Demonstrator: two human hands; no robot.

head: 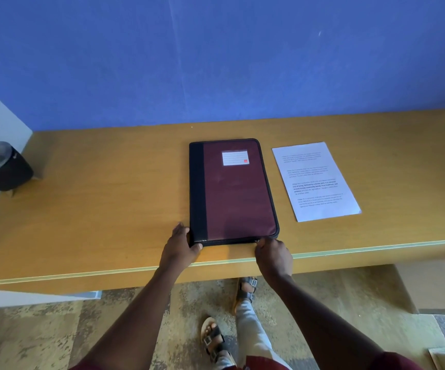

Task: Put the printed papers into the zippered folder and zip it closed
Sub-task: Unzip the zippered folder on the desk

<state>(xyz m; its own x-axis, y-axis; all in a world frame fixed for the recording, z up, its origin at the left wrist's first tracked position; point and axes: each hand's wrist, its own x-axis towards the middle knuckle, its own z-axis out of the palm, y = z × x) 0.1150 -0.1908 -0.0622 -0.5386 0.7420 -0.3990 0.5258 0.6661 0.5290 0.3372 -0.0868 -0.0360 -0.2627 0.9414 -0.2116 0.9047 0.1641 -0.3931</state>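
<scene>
On the table the folder lies shut, near edge; papers just right of it, not yet in. Left hand clasps the near-left corner; right hand pinches at the near-right, probably the zip pull. Judged: barely begun.

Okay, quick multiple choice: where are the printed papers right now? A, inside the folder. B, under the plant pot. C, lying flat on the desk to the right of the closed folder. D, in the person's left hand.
C: the printed papers lie flat on the desk to the right of the closed folder, apart from it, while both hands rest at the folder's near edge.
</scene>
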